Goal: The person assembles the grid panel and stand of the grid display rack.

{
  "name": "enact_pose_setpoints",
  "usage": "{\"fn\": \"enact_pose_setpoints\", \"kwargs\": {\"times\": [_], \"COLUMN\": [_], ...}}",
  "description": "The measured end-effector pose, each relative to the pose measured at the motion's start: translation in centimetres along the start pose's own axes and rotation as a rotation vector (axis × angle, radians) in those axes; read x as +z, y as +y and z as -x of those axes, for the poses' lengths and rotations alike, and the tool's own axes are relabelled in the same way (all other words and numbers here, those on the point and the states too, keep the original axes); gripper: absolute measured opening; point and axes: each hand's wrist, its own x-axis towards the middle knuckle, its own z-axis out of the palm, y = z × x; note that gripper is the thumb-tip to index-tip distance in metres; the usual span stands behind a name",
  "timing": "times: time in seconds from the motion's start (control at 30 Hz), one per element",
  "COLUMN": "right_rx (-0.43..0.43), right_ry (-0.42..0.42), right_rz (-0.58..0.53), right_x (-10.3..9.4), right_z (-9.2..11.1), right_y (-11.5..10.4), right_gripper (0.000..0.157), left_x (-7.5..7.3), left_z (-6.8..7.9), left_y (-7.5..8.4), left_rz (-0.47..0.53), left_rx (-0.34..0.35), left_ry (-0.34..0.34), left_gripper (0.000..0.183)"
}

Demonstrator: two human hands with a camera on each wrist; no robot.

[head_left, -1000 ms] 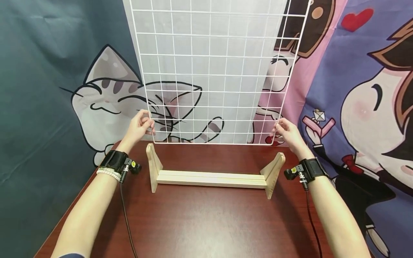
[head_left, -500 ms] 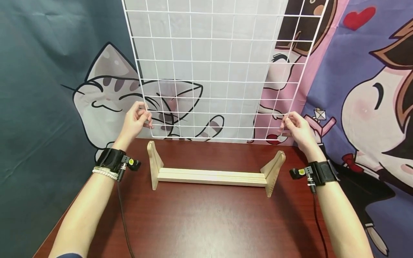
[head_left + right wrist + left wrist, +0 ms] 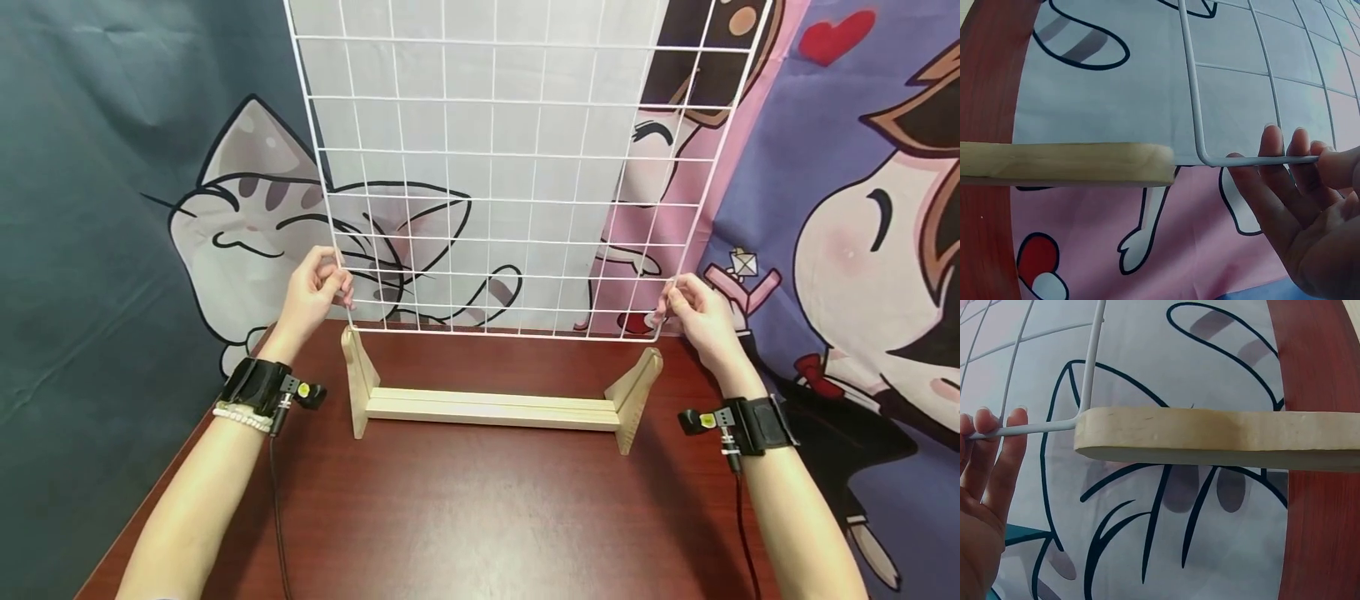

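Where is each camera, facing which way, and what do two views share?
Head: head-worn, facing forward and down at the white wire grid, wooden stand and tabletop; both forearms, left hand and right hand show.
Left wrist: on that wrist, facing the grid's lower left corner; part of the left hand shows.
Right wrist: on that wrist, facing the lower right corner; part of the right hand shows.
Both wrist views share grid and stand.

So the tabletop (image 3: 480,517) is a dark reddish-brown wood-look thing, kinda shiny, with a pale glare toward the front. Standing right on it is a light wooden stand (image 3: 491,410), basically two upright ends joined by a long grooved bar.
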Motion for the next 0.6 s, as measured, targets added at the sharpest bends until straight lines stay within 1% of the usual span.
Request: {"fn": "enact_pose_setpoints", "kwargs": {"times": [0.2,0.33,0.47,0.6], "right_rx": [-0.018,-0.032,-0.017,-0.007], "right_ry": [-0.020,-0.014,-0.008,-0.007], "right_rz": [-0.048,-0.033,-0.024,-0.049], "right_x": [0.1,0.3,0.3,0.2], "right_z": [0.7,1.0,1.4,2.2], "right_y": [0.4,0.6,0.9,1.4], "right_gripper": [0.010,0.009,0.009,0.008], "left_x": [-0.1,-0.1,-0.1,0.1], "left_z": [0.6,0.9,1.1,1.3], "left_y": [-0.4,-0.7,-1.1,-1.4], "left_rz": [0.017,0.018,0.011,0.008], "left_rx": [0.016,0.022,0.020,0.008], "left_ry": [0.004,0.006,-0.001,-0.012], "left_gripper": [0.021,0.023,0.023,0.022]}}
